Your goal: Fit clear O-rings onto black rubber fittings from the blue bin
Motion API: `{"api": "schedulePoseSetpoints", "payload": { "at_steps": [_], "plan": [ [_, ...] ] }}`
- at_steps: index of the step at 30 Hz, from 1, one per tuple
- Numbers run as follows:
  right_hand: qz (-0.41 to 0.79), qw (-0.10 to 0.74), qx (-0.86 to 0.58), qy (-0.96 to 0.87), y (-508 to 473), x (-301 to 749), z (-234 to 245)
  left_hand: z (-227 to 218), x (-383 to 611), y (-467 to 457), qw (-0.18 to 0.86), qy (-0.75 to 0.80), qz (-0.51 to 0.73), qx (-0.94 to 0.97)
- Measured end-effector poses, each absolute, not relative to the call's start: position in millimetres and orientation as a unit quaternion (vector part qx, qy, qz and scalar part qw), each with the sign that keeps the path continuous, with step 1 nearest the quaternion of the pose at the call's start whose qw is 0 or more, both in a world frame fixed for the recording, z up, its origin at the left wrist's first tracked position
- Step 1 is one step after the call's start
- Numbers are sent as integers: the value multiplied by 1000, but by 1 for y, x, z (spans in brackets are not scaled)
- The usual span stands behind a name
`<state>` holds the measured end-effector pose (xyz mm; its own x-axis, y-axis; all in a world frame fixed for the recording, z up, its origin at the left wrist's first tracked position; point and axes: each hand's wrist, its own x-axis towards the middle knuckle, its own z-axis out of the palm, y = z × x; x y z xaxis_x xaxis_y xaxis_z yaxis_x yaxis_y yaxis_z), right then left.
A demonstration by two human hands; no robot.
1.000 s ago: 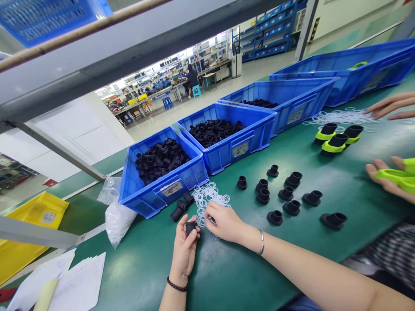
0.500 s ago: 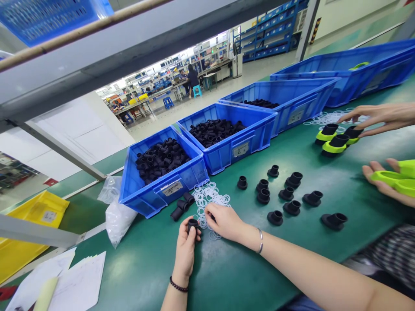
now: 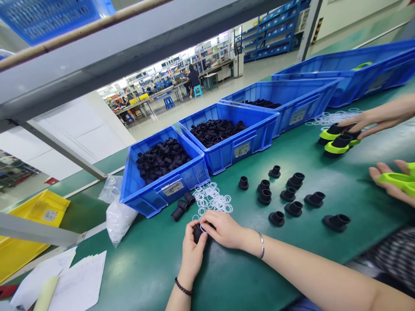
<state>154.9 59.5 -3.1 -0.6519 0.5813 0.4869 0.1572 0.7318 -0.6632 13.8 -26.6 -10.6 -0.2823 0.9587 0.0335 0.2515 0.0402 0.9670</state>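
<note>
My left hand [image 3: 192, 249] is closed around a black tubular plastic fitting [image 3: 197, 234]. My right hand [image 3: 223, 229] meets it, its fingertips pinching a thin white ring [image 3: 201, 227] at the fitting's open end. Some dark material shows under my right fingers; I cannot make out its shape. Just beyond my hands lies a pile of white rings [image 3: 212, 196], with several loose black tubular fittings [image 3: 183, 204] to its left. Several flanged black fittings [image 3: 293, 208] stand on the green table to the right of my right hand.
Blue bins [image 3: 175, 190] line the back, some filled with black fittings. At the right, a co-worker's hand [image 3: 381, 119] touches black parts with lime-green collars [image 3: 337, 148]; the co-worker's other hand [image 3: 385, 181] holds lime-green pieces. A plastic bag [image 3: 118, 220] and papers [image 3: 79, 280] lie at left.
My right hand has moved from the ring pile to the fitting in my left hand, bringing a white ring. The co-worker's upper hand has shifted lower over the green-collared parts.
</note>
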Motion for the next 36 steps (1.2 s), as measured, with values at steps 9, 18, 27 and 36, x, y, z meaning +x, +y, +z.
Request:
{"api": "schedulePoseSetpoints", "payload": {
  "at_steps": [9,18,27,36],
  "plan": [
    [293,339,-225,-865,61,153,-9,-9,17,-31,368,637,488,470],
    [333,330,-220,-855,57,153,-4,-6,20,-35,351,629,491,489],
    [373,330,-192,-845,56,153,-1,-10,13,-37,311,614,443,575],
    [615,269,-193,-716,64,153,8,-12,19,-44,294,601,516,536]
  ]
}}
